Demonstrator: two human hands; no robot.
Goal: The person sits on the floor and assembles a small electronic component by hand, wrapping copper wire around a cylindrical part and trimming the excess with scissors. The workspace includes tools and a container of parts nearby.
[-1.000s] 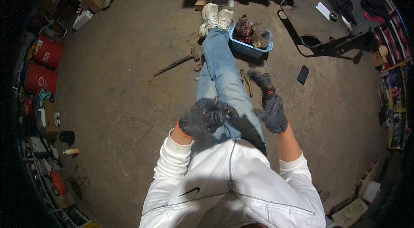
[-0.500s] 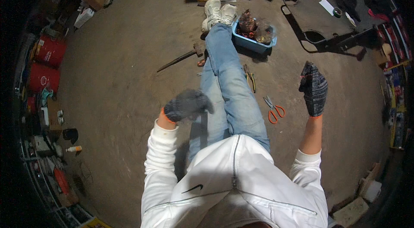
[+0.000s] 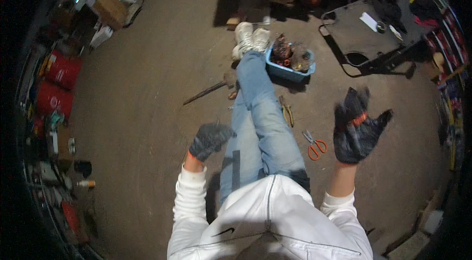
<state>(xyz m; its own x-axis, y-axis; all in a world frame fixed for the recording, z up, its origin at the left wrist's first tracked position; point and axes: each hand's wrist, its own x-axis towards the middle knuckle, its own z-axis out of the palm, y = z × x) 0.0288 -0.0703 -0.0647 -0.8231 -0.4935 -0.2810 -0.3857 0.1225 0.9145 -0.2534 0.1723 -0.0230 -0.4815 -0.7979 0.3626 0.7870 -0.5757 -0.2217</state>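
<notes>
My left hand (image 3: 209, 142), in a dark grey knit glove with an orange cuff, hovers beside my left thigh. Its fingers are curled together and blurred, and anything inside them is hidden. My right hand (image 3: 358, 134) is held up on the right, palm up, thumb out and fingers stretched, smeared at the tips. Across its palm lies a thin orange-copper strip (image 3: 358, 120), perhaps wire. Orange-handled scissors (image 3: 315, 145) rest on the floor between that hand and my jeans (image 3: 263, 107). Pliers (image 3: 287, 112) lie beside my right leg. A dark narrow bar shows on my left thigh, its kind unclear.
A light-blue bin (image 3: 289, 72) holding coppery scrap and a plastic bag stands by my shoes (image 3: 250, 38). A hammer (image 3: 211, 89) lies left of my shins. Far right is a dark flat-topped frame (image 3: 368, 33) with tape on it. Red drums (image 3: 61, 70) line the left.
My right hand has turned palm up, its fingers opening from a closed shape. The left hand has drawn slightly left and down. The whole view has tipped, so the floor things sit lower.
</notes>
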